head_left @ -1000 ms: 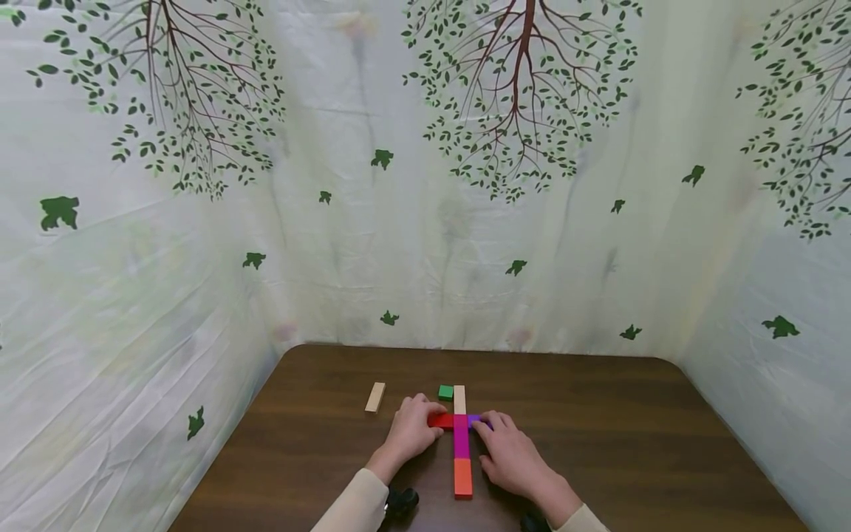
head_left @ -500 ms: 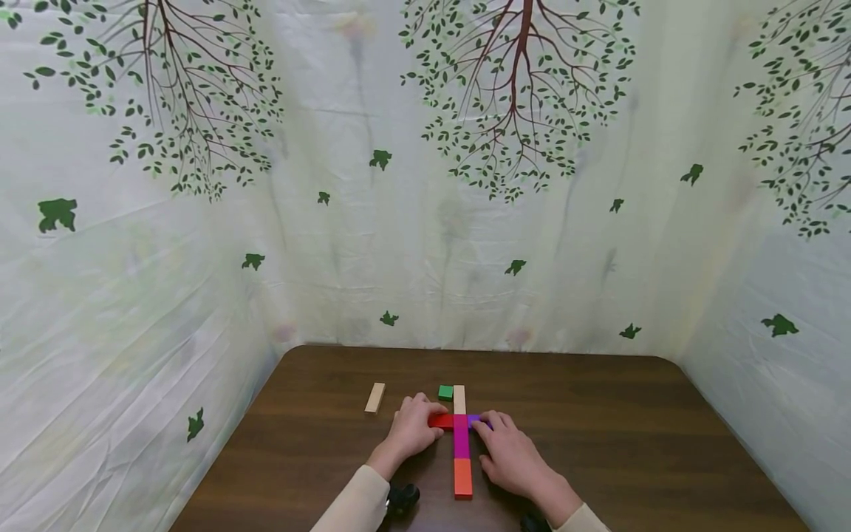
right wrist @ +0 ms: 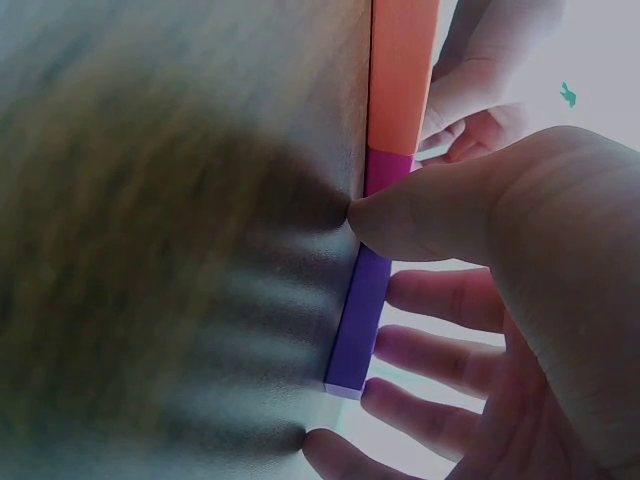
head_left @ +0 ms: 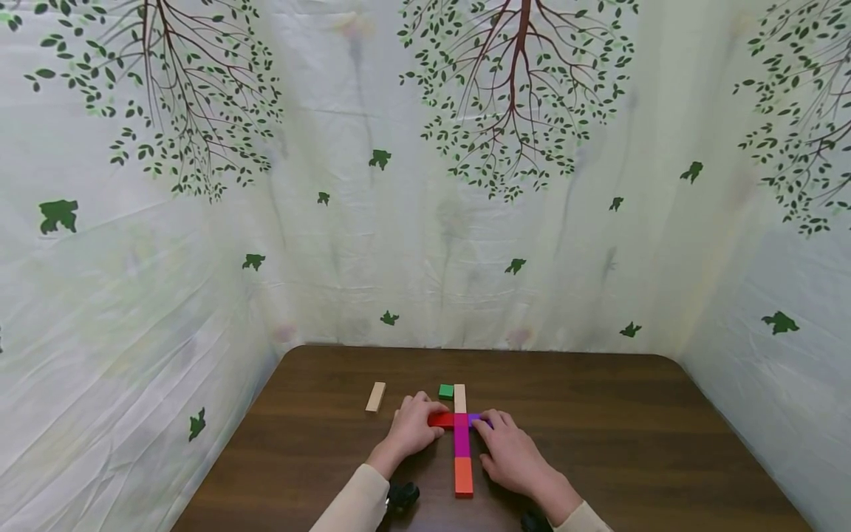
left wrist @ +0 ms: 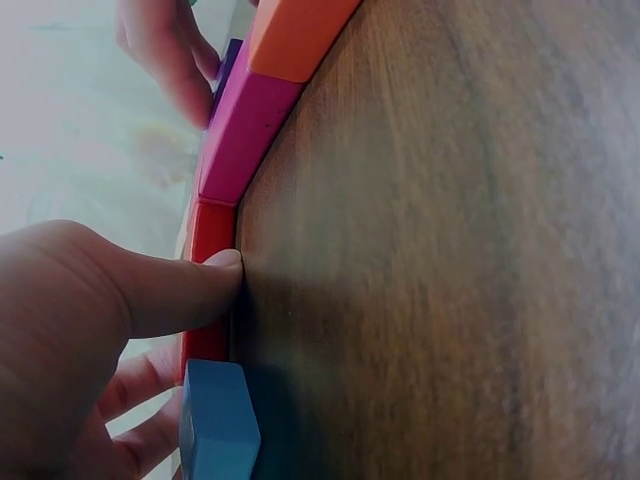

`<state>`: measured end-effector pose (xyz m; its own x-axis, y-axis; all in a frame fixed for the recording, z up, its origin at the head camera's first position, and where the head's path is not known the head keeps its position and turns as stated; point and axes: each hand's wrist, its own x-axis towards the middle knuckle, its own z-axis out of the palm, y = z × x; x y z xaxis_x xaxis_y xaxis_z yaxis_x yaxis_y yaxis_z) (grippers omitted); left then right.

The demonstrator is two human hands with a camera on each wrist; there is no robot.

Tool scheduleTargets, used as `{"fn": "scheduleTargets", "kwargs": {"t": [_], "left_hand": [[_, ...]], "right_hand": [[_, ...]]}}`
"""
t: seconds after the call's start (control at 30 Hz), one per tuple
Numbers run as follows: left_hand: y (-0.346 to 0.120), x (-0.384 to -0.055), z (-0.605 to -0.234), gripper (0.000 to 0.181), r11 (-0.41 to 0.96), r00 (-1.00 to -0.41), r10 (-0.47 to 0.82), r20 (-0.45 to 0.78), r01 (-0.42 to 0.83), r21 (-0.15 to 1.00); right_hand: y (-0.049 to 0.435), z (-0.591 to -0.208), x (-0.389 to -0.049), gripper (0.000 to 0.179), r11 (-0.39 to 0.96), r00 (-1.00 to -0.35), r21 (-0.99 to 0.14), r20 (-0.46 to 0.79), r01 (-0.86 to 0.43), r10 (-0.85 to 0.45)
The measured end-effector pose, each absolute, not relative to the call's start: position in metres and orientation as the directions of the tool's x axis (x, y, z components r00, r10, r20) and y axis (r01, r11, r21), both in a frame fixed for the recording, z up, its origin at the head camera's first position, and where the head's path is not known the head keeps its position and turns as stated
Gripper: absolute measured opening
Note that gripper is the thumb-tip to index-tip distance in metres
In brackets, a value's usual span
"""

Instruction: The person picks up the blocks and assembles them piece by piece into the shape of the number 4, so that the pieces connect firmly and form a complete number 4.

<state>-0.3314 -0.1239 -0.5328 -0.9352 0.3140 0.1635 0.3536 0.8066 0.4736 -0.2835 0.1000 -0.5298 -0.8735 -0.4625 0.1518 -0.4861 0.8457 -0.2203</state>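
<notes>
My left hand (head_left: 411, 427) has thumb and fingers on opposite long sides of a red block (head_left: 442, 420). A blue block (left wrist: 218, 420) lies by the red one's outer end in the left wrist view; from the head it is hidden under that hand. Across from it, my right hand (head_left: 517, 454) pinches a purple block (right wrist: 358, 325), thumb at the near side and fingers along the far side. Between these blocks runs a magenta block (head_left: 462, 436). An orange block (head_left: 463, 476) continues it toward me, and a plain wooden block (head_left: 460, 399) continues it away.
A green block (head_left: 446, 392) sits left of the plain wooden block's far part. Further left lies a loose wooden block (head_left: 375, 397). The brown table (head_left: 631, 436) ends at a leaf-printed curtain (head_left: 439, 244). A black device (head_left: 402, 496) shows by the left wrist.
</notes>
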Motion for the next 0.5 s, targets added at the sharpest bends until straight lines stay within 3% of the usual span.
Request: {"fn": "scheduleTargets", "kwargs": {"t": [0.5], "left_hand": [[-0.1324, -0.3322, -0.528, 0.042, 0.753, -0.931, 0.334, 0.145, 0.356, 0.553]], "right_hand": [[0.1, -0.5296, -0.2835, 0.061, 0.843, -0.87, -0.216, 0.154, -0.493, -0.469]]}}
